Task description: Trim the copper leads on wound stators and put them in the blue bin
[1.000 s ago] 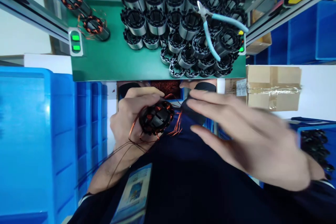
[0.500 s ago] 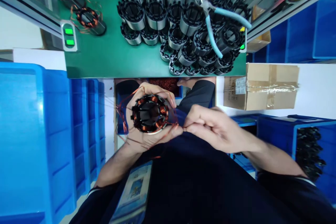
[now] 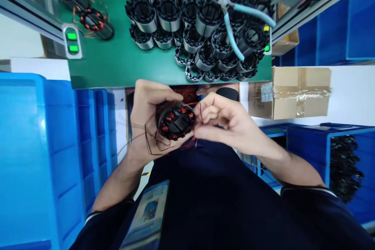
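My left hand (image 3: 143, 119) is wrapped round a motor stator (image 3: 177, 124), whose open end, with black slots and copper coils, is tilted up and to the right. Loose copper wires (image 3: 148, 140) stick out over the left palm, and others trail at the lower right of the stator. At its right rim, my right hand (image 3: 231, 125) is closed, thumb and fingertips pinched on copper wire. The exact grip point is partly hidden by the fingers.
Rows of stators (image 3: 170, 13) crowd the green bench (image 3: 123, 66), with blue-handled cutters (image 3: 233, 15) lying on top. Two copper-wound stators (image 3: 95, 23) stand at its left. Blue bins (image 3: 43, 144) flank both sides; a cardboard box (image 3: 301, 93) sits right.
The stator has turned and tilted to face right. My right hand has moved left from the stretched wire end to the stator's rim. The view has shifted slightly.
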A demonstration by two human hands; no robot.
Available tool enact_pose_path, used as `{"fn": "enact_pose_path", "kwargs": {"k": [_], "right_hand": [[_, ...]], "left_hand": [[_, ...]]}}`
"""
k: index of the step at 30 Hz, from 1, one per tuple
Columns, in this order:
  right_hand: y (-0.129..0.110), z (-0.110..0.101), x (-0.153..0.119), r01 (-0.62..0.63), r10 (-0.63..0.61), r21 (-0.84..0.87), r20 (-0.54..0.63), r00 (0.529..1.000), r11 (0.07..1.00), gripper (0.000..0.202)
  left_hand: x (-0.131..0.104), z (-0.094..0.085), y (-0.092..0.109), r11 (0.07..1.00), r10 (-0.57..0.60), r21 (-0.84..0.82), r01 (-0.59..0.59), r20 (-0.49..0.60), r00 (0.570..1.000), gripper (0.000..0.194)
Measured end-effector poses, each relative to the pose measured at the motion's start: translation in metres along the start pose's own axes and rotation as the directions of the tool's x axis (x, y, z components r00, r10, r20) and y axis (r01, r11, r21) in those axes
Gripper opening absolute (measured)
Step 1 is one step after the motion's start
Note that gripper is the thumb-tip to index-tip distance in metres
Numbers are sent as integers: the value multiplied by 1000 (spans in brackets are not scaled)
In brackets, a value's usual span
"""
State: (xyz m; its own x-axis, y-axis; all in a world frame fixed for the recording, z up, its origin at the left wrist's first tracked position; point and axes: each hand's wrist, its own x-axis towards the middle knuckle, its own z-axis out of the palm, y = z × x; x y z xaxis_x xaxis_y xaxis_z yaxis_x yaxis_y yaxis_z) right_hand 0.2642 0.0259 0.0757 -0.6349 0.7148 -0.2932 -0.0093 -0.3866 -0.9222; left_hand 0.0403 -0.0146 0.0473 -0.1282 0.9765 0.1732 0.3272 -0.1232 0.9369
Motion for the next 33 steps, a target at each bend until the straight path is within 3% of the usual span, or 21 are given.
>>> {"fn": "enact_pose_path", "kwargs": {"k": [3, 4, 5, 7, 9, 11, 13, 19, 23, 26, 28, 29, 31, 33], "right_hand": [[6, 5, 6, -61, 56, 150, 42, 998, 987, 31], [11, 6, 6, -78, 67, 193, 60, 996, 978, 29], [16, 6, 6, -87, 72, 226, 71, 995, 970, 27], [26, 8, 4, -94, 80, 262, 65, 995, 960, 25], [33, 12, 1, -97, 87, 262, 47, 995, 960, 25], [36, 15, -2, -90, 86, 231, 27, 996, 969, 24], [34, 18, -5, -60, 59, 173, 10, 998, 983, 20], [3, 17, -15, 136, -137, -112, -6, 991, 984, 10], [-13, 16, -19, 168, -186, -274, -42, 982, 947, 8], [0, 20, -17, 135, -155, -326, -36, 987, 936, 8], [23, 21, -15, 123, -122, -329, 24, 992, 936, 8], [38, 20, -13, 126, -110, -341, 65, 992, 932, 8], [66, 11, -8, 126, -70, -412, 148, 986, 902, 8], [82, -7, -2, 84, 11, -517, 178, 984, 852, 13]], "left_hand": [[-8, 1, -6, 980, 182, 82, -180, -19, 983, 72], [-12, 2, -8, 982, 178, 74, -176, -19, 984, 74], [-15, 2, -11, 992, 128, 17, -128, -10, 992, 76], [-21, 6, -14, 965, -56, -251, 71, 66, 996, 72], [-27, 13, -14, 768, -248, -541, 344, 244, 938, 66], [-30, 21, -12, 545, -346, -662, 515, 381, 857, 69], [-31, 27, -9, 470, -391, -675, 568, 418, 820, 70], [-26, 25, -3, 384, -374, -744, 547, 416, 829, 55], [-28, 19, -11, 407, -481, -697, 591, 386, 787, 49], [-32, 19, -20, 381, -500, -684, 622, 413, 761, 53], [-34, 21, -23, 406, -466, -705, 582, 387, 795, 51], [-35, 22, -23, 464, -436, -708, 532, 341, 833, 49], [-35, 22, -20, 654, -338, -643, 397, 221, 915, 47], [-34, 19, -15, 826, -192, -505, 250, 164, 968, 50]]}}
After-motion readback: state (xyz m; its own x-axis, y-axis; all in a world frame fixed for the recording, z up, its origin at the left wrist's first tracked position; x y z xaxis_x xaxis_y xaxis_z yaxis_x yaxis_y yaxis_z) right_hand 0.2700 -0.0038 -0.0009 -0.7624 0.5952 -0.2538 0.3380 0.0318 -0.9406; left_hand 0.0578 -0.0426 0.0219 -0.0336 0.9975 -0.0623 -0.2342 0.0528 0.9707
